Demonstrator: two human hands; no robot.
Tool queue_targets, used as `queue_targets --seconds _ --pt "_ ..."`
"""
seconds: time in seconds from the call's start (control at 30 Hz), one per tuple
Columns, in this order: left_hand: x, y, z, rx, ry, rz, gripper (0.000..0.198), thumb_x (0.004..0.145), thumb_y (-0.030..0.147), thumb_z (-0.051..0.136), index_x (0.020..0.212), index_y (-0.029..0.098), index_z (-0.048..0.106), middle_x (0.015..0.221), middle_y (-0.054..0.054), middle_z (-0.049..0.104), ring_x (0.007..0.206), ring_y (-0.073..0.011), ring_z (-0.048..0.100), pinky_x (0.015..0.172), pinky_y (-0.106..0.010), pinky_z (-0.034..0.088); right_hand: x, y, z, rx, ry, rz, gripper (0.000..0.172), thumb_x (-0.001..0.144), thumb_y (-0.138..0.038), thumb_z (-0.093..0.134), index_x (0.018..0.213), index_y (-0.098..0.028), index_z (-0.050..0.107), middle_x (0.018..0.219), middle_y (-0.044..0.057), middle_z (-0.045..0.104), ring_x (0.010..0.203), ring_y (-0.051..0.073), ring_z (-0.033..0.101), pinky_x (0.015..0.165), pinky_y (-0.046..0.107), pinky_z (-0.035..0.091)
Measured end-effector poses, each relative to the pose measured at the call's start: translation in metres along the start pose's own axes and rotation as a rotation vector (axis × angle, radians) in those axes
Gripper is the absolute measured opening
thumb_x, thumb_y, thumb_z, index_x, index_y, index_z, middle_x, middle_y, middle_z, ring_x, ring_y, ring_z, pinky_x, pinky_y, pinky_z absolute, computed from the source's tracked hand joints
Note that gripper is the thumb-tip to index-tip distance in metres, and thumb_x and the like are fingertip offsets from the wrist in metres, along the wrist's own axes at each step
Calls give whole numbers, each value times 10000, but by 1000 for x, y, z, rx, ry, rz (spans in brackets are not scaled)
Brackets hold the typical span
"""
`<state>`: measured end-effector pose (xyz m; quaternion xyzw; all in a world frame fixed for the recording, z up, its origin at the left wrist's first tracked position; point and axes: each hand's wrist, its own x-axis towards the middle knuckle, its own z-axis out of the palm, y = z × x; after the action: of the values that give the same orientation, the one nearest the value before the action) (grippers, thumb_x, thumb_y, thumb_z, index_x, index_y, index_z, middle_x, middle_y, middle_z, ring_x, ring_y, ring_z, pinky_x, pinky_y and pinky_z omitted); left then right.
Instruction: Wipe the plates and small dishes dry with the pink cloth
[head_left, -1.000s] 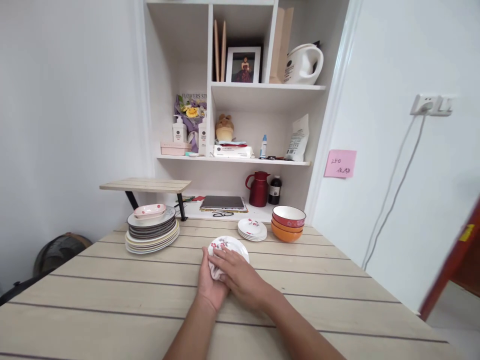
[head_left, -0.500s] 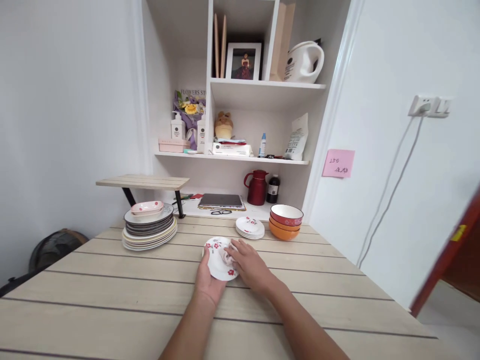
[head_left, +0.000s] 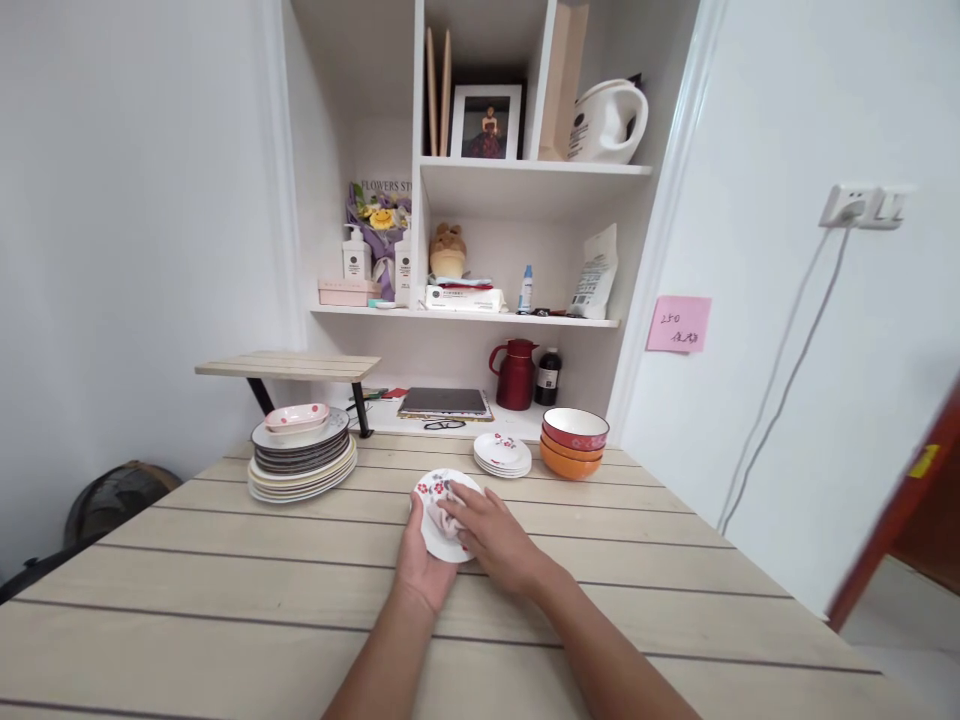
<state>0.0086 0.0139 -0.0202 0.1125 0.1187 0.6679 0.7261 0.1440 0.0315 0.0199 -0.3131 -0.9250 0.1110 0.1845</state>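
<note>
in the lower middle of the frame, our left hand (head_left: 424,562) holds the small plate (head_left: 441,549) above the table (head_left: 247,640). the thumb lies on the left rim and the palm is under the plate, probably so that it stays steady while it is pressed from above. the other fingers of this hand are hidden below, so we cannot tell if they are spread or together.

our right hand (head_left: 499,540) comes from the right side. its fingers bend over a bunched pale cloth (head_left: 445,520) and keep it against the face of the plate; they stand a little apart from each other, and its thumb we cannot see clearly.

the stack of small plates (head_left: 502,456) and the bowls (head_left: 574,440) stand beyond the hands, right of centre, and the large plates (head_left: 301,478) are at the left; we think they are piled so to leave space for working in front.

compared with half a second ago, the cloth sits slightly more to the left and lower on the plate, and our right fingers now cover most of the red flower at its lower edge. the piles remain in their same places.
</note>
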Motion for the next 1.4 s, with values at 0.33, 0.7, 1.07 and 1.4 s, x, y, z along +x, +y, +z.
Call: queue_targets --seconds 0.33,0.7,1.07,1.4 --pt "-7 -14 15 144 -106 -231 506 878 420 525 1331 197 497 1199 -124 656 1095 -276 616 987 -446 411 9 28 8 -100 355 227 595 858 -88 355 1433 -245 360 1529 56 304 1415 245 218 1137 474 188" --pt "-9 -19 15 154 -58 -223 559 856 423 559 1350 178 472 1201 -129 655 1122 -283 604 1020 -447 393 8 40 3 11 430 276 300 867 -202 449 1106 -236 628 1470 61 401 1349 251 345 1092 466 285" --pt "-14 -17 19 117 -73 -278 600 790 596 557 1252 214 558 1153 -113 674 1098 -301 605 965 -468 417 6 11 7 98 182 -26 451 897 -169 426 1322 -283 525 1451 26 446 1380 229 315 1135 474 228" --pt "0 8 1 30 172 169 553 842 585 469 1082 119 646 960 -162 717 968 -315 657 939 -496 442 -6 3 -20 320 -90 -178 289 850 -186 522 1066 -276 690 1311 -15 593 1256 180 495 1139 380 268"
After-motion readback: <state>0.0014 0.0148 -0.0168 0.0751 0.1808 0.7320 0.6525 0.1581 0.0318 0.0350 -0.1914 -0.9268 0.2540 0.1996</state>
